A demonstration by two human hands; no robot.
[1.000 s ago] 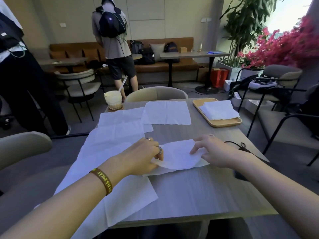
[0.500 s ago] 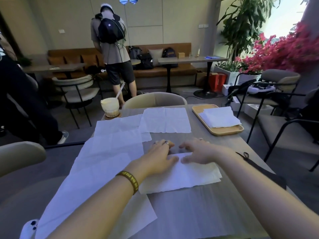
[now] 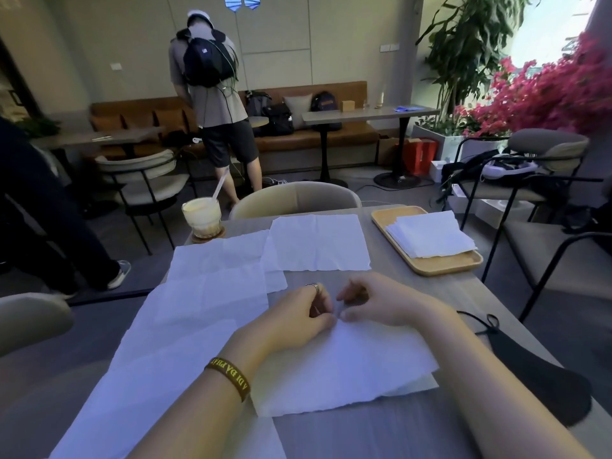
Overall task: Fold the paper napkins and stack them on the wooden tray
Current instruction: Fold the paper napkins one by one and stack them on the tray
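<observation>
A white paper napkin (image 3: 351, 369), folded once, lies on the grey table in front of me. My left hand (image 3: 294, 318) and my right hand (image 3: 377, 301) meet at its far edge, fingertips pinching the paper. More unfolded napkins (image 3: 212, 293) lie spread to the left, and one flat napkin (image 3: 318, 243) lies further back. The wooden tray (image 3: 443, 263) stands at the back right with a stack of folded napkins (image 3: 430, 233) on it.
An iced drink with a straw (image 3: 202, 217) stands on a coaster at the back left. A black cloth item (image 3: 536, 376) lies at the table's right edge. Chairs surround the table. Two people stand behind, left and centre.
The napkin went from half lifted to lying flat, folded over. Both hands slid together toward the middle of its far edge, and their fingers have curled into a pinch.
</observation>
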